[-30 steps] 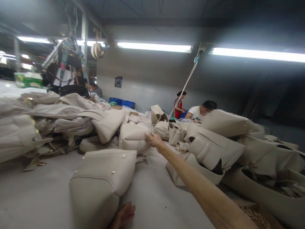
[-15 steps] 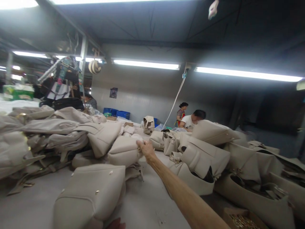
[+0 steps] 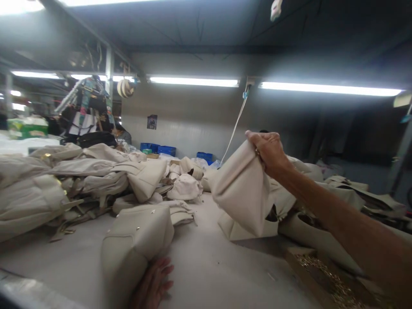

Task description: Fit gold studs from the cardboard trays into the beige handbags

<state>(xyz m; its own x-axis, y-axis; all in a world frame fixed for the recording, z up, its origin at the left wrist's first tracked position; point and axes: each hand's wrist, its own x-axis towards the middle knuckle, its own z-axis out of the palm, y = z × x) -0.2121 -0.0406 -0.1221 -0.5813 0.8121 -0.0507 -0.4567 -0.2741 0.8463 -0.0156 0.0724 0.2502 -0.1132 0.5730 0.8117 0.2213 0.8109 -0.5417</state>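
My right hand (image 3: pixel 266 152) is closed on the upper edge of a beige handbag (image 3: pixel 240 184), which hangs in the air above the table, slanting down to the right. In the foreground at left, another beige handbag (image 3: pixel 138 236) rests with small metal studs showing on its upper face. My left hand (image 3: pixel 154 281) is at that bag's lower right side, its fingers stretched out and apart; the bag hides part of the palm. Behind, a crumpled pale fabric piece (image 3: pixel 186 187) sits beside some flat straps.
A heap of beige bags (image 3: pixel 86 171) covers the left of the table (image 3: pixel 206 262). More beige bags (image 3: pixel 315 231) lie at right, near an open box of small gold metal parts (image 3: pixel 325 274). Blue crates (image 3: pixel 157 149) stand at the back, and a white cord (image 3: pixel 236 124) hangs there.
My right hand has lifted the handbag from among the others and carried it up and right, uncovering the crumpled fabric piece. More of my left hand now shows beside the front bag.
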